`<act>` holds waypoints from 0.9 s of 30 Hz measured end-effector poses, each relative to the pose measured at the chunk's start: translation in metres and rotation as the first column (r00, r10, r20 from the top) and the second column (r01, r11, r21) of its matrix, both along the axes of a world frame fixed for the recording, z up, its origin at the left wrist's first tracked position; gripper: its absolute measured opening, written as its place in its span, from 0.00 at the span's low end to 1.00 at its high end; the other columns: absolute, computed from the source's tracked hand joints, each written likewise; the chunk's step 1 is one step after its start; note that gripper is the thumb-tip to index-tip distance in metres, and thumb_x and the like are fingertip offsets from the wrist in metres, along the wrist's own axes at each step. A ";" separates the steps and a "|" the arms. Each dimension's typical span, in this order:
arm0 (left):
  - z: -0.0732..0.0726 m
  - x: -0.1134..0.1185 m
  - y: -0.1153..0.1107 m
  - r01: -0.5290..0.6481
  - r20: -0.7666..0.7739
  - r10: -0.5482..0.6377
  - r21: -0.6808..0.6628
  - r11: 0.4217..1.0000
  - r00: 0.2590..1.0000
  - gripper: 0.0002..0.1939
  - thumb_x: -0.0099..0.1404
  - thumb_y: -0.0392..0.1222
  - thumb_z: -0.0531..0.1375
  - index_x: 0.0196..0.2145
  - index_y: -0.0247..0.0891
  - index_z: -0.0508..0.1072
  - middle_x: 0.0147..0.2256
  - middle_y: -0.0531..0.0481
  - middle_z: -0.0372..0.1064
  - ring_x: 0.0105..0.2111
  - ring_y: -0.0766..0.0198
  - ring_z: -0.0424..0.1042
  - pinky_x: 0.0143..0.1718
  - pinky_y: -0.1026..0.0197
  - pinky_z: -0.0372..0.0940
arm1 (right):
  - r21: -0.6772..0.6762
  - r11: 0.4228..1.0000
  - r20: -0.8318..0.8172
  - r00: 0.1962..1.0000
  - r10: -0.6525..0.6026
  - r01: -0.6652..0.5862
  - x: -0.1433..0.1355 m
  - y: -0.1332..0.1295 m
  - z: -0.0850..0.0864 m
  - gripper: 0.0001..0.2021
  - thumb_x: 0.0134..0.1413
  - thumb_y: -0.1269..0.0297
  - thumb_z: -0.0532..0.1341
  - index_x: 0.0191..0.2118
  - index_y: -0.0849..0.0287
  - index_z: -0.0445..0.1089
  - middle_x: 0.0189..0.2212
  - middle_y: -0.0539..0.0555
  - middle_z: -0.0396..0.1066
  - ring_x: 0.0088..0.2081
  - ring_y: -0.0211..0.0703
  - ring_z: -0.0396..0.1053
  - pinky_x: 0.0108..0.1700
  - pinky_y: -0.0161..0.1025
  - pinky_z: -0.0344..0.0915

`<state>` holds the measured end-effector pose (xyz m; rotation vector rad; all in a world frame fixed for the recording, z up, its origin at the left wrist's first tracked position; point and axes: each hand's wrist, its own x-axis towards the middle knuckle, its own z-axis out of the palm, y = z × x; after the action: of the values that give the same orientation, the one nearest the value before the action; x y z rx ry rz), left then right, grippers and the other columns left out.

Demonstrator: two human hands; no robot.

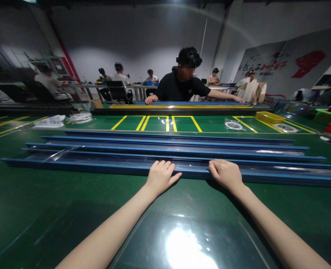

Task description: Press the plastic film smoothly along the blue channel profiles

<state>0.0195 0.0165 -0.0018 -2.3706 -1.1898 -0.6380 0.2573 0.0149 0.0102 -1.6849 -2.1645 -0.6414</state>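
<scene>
Long blue channel-shaped strips lie side by side across the green table. My left hand (161,175) rests on the near wall of the closest blue channel (98,169), its fingers curled over the top edge and the thumb pointing right along the front. A short way to the right, my right hand (226,173) is closed over the same wall, knuckles up. The fingertips of both hands are hidden behind that wall. Clear film (61,152) crosses the channels on the left. Right behind lies another blue channel (126,149).
Facing me, a person in black (179,84) touches a long strip across the table. Coiled white rings (80,118), a bagged ring (234,125) and a yellow tray (269,117) sit beyond the channels. Yellow tape lines (168,123) mark the green table (28,209).
</scene>
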 end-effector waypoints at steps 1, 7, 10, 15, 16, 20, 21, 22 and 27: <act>0.000 0.000 0.000 -0.001 0.001 0.001 -0.001 1.000 1.000 0.17 0.61 0.52 0.46 0.26 0.37 0.65 0.26 0.50 0.65 0.28 0.62 0.62 0.29 0.60 0.49 | 0.001 1.000 0.000 1.000 -0.001 0.001 0.000 0.000 0.000 0.21 0.54 0.62 0.44 0.17 0.60 0.65 0.19 0.51 0.69 0.23 0.35 0.63 0.24 0.33 0.44; 0.000 -0.001 0.000 -0.001 0.001 0.001 0.004 1.000 1.000 0.17 0.61 0.52 0.46 0.26 0.37 0.65 0.26 0.50 0.65 0.28 0.63 0.62 0.29 0.60 0.50 | -0.004 1.000 -0.002 1.000 0.003 -0.003 0.000 0.000 0.000 0.21 0.54 0.62 0.44 0.17 0.60 0.65 0.19 0.52 0.69 0.23 0.36 0.64 0.24 0.33 0.45; 0.000 -0.001 0.000 0.000 0.004 0.000 0.008 1.000 1.000 0.17 0.61 0.51 0.47 0.26 0.37 0.65 0.26 0.50 0.65 0.28 0.63 0.62 0.29 0.60 0.50 | -0.001 1.000 -0.004 1.000 0.002 -0.002 0.000 0.000 0.000 0.21 0.54 0.62 0.44 0.17 0.60 0.65 0.19 0.52 0.69 0.23 0.35 0.63 0.24 0.33 0.45; 0.001 0.000 0.000 0.005 0.009 -0.005 0.010 1.000 1.000 0.17 0.61 0.51 0.47 0.26 0.37 0.65 0.26 0.50 0.65 0.28 0.63 0.62 0.29 0.59 0.50 | -0.016 1.000 -0.006 1.000 0.001 -0.001 0.000 -0.001 0.001 0.21 0.54 0.62 0.44 0.18 0.60 0.66 0.20 0.52 0.69 0.23 0.36 0.64 0.24 0.34 0.45; 0.001 0.000 0.000 0.004 0.009 -0.005 0.007 1.000 1.000 0.17 0.61 0.51 0.47 0.26 0.37 0.65 0.26 0.50 0.65 0.28 0.63 0.62 0.29 0.59 0.50 | -0.022 1.000 -0.006 1.000 0.000 0.000 0.000 -0.001 0.001 0.21 0.54 0.62 0.44 0.18 0.60 0.66 0.20 0.52 0.69 0.24 0.36 0.64 0.24 0.34 0.44; 0.002 0.000 -0.001 0.005 0.011 -0.005 0.000 1.000 1.000 0.16 0.61 0.51 0.47 0.26 0.37 0.65 0.26 0.49 0.65 0.28 0.62 0.62 0.29 0.59 0.50 | -0.029 1.000 -0.003 1.000 -0.005 0.005 -0.001 -0.001 0.002 0.21 0.54 0.62 0.44 0.18 0.60 0.66 0.20 0.52 0.69 0.24 0.35 0.64 0.25 0.34 0.45; 0.002 0.000 -0.001 0.007 0.012 -0.007 0.001 1.000 1.000 0.16 0.61 0.51 0.47 0.26 0.37 0.65 0.26 0.49 0.65 0.28 0.62 0.62 0.29 0.59 0.50 | -0.025 1.000 -0.002 1.000 -0.005 0.005 -0.001 -0.001 0.002 0.21 0.54 0.62 0.44 0.18 0.60 0.66 0.20 0.51 0.69 0.23 0.35 0.64 0.25 0.34 0.45; 0.002 0.000 -0.001 0.008 0.013 -0.008 0.002 1.000 1.000 0.16 0.61 0.51 0.47 0.26 0.37 0.65 0.26 0.49 0.66 0.28 0.62 0.62 0.29 0.59 0.50 | -0.022 1.000 0.000 1.000 -0.006 0.006 -0.001 -0.001 0.002 0.21 0.54 0.62 0.44 0.18 0.60 0.66 0.20 0.51 0.69 0.23 0.35 0.64 0.25 0.34 0.45; 0.001 0.000 -0.001 0.004 0.006 -0.004 -0.005 1.000 1.000 0.16 0.61 0.51 0.47 0.26 0.37 0.65 0.26 0.50 0.66 0.28 0.63 0.62 0.29 0.59 0.50 | -0.025 1.000 0.006 1.000 -0.011 0.011 0.000 -0.001 0.001 0.21 0.54 0.62 0.44 0.18 0.60 0.66 0.19 0.52 0.69 0.23 0.35 0.64 0.25 0.34 0.45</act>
<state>0.0194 0.0157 -0.0004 -2.3773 -1.1912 -0.6440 0.2569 0.0139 0.0113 -1.7104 -2.1776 -0.6259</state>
